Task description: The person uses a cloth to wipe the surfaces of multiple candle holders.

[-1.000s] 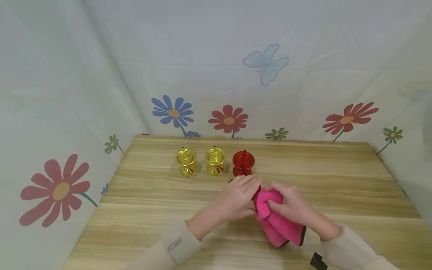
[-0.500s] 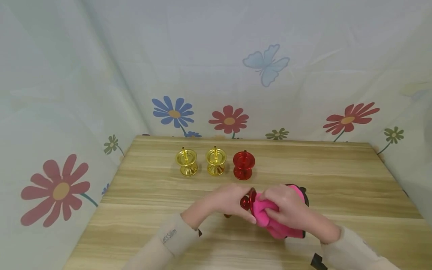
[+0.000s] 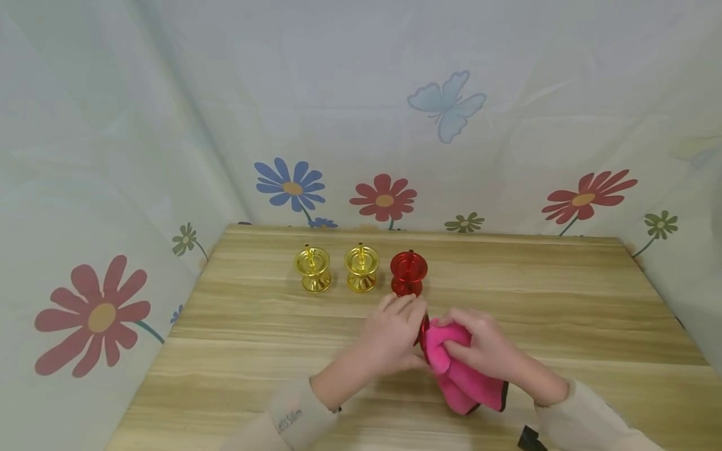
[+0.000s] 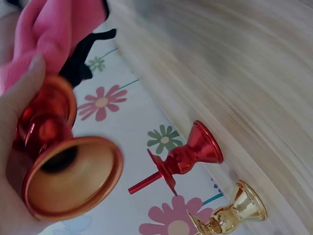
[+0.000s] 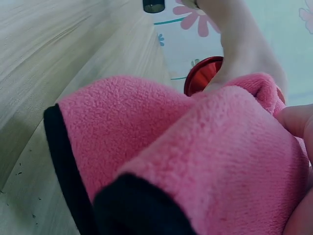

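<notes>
My left hand [image 3: 395, 329] grips a red metal candle holder [image 4: 73, 176] lying on its side, its hollow base turned toward the left wrist camera. In the head view most of this holder is behind my fingers; only the red dish edge shows. My right hand [image 3: 485, 341] pinches a bunched pink cloth [image 3: 470, 379] with black edging and presses it against the holder's dish end. The holder's spike is hidden by the cloth. Just beyond my left fingertips, a second red candle holder [image 3: 408, 269] stands upright on the table.
Two gold candle holders, one at the left [image 3: 313, 269] and one in the middle [image 3: 361, 268], stand upright in a row with the red one along the back of the wooden table [image 3: 254, 319]. A floral curtain [image 3: 507, 138] hangs behind. A small black object [image 3: 531, 438] shows near my right sleeve.
My left hand has rolled the held candle holder, knuckles turning down and then back up. The cloth swung back toward me, still in my right hand. The standing holders have not moved.
</notes>
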`<state>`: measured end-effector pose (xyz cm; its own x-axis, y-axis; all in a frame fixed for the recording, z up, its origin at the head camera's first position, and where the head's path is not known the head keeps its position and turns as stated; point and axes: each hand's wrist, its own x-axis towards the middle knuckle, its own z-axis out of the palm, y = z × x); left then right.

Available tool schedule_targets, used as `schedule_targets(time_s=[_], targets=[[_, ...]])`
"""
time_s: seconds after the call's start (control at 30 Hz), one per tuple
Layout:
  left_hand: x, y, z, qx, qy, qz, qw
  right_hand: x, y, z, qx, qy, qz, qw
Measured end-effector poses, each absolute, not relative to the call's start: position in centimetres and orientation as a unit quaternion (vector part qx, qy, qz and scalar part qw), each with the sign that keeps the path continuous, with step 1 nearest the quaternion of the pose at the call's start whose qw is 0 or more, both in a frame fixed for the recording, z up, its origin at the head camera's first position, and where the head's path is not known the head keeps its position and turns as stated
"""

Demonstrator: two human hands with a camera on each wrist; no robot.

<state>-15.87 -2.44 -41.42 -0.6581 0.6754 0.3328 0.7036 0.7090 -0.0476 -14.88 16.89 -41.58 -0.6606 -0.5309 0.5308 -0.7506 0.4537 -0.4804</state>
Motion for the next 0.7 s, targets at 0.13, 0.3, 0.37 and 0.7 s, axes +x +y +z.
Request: schedule_targets(time_s=[0.13, 0.3, 0.37, 0.7], targets=[[-15.5, -2.7, -41.3, -0.384, -0.905, -0.032, 0.181, -14.9, 17.0, -41.5, 0.391, -0.834, 0.360, 0.149], [-16.8, -3.7, -39.8, -0.390, -0.908, -0.153, -0.021, -15.1, 16.9, -41.4, 0.438, -0.829, 0.264, 0.228], [-17.8, -4.2, -39.3, -0.383, -0.892, -0.211, -0.111, -15.1, 16.8, -41.3, 0.460, -0.818, 0.232, 0.258], [-19.2, -4.5, -39.4, -0.372, -0.836, -0.300, -0.269, -14.7, 16.1, -41.1, 0.496, -0.794, 0.205, 0.285]])
